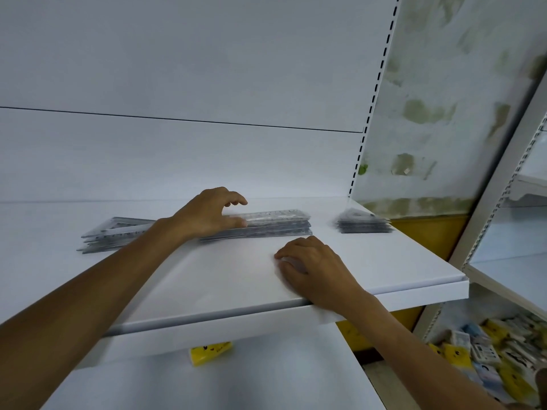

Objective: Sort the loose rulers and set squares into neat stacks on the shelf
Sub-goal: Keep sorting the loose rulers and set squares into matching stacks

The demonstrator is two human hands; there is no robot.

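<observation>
**A:** What do you have on the head view?

**B:** I see a white shelf (pixel 384 270) with three groups of clear plastic pieces along its back half. In the middle lies a stack of rulers (pixel 275 224), long side across the view. My left hand (pixel 207 216) sits on its left end: the thumb lies along the near edge, the fingers are curled and raised over the top, so it is partly closed and touching the stack, not clamped round it.

**A:** And to the left of that?

**B:** A looser pile of set squares (pixel 115 233), edges fanned out and not lined up. My left forearm crosses over its right end.

**A:** The right side?

**B:** A small stack of triangles (pixel 364 224) stands near the shelf's right back corner, well apart from the rulers. It is blurred, so I cannot read any markings.

**A:** The right hand?

**B:** My right hand (pixel 310 267) lies palm down on the bare shelf, near the front edge, fingers bent under. I cannot tell if it holds anything. It touches none of the stacks.

**A:** Anything below?

**B:** A yellow packet (pixel 210 353) peeks out under the shelf front.
</observation>
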